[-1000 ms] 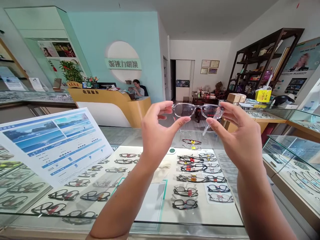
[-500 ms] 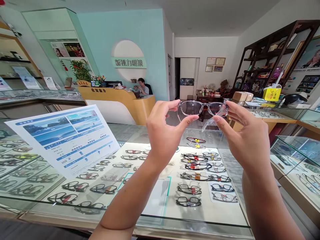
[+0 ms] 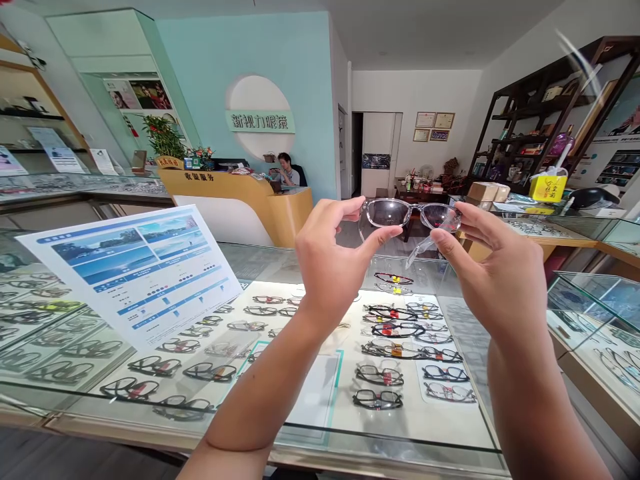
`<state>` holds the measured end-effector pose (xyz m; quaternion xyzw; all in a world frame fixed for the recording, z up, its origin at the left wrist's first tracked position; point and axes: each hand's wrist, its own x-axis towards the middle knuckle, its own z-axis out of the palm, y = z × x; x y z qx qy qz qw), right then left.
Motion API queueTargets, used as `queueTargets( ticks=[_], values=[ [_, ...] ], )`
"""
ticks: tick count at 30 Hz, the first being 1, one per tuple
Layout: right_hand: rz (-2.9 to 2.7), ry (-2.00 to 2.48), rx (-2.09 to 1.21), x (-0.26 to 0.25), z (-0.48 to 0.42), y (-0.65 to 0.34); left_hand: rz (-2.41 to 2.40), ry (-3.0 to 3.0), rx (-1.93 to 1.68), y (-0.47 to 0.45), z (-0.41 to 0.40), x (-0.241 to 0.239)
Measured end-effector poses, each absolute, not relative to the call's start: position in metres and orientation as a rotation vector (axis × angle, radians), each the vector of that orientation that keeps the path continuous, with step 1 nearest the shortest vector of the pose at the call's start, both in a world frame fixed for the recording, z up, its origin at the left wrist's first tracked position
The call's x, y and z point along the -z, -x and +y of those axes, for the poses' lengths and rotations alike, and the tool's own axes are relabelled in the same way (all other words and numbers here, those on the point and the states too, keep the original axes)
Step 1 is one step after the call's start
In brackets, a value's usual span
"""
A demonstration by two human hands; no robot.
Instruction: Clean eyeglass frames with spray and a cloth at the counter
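Note:
I hold a pair of clear-framed glasses (image 3: 409, 215) with grey tinted lenses up at eye level over a glass display counter (image 3: 380, 447). My left hand (image 3: 327, 263) pinches the left lens rim between thumb and fingers. My right hand (image 3: 493, 270) pinches the right end of the frame, where a clear temple arm hangs down. Both forearms rise from the bottom of the view.
Under the counter glass lie several rows of spectacle frames (image 3: 390, 347). A printed blue-and-white sheet (image 3: 133, 273) stands tilted at the left. Further glass cases (image 3: 595, 320) stand at the right. A person sits behind the yellow reception desk (image 3: 240, 197). A dark shelf unit (image 3: 540, 113) stands at the back right.
The view has shifted slightly left and upward, so the glasses and both hands sit a little further right and higher. The grip on the glasses is unchanged.

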<state>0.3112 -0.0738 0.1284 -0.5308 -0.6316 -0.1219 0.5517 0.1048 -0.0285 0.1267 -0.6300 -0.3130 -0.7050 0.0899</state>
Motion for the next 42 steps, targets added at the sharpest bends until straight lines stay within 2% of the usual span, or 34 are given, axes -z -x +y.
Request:
queueTargets(
  ticks=[42],
  values=[
    [-1.468, 1.2, 0.552, -0.132, -0.087, -0.307, -0.993, 2.179, 2.211, -0.09, -0.008, -0.128]
  ],
)
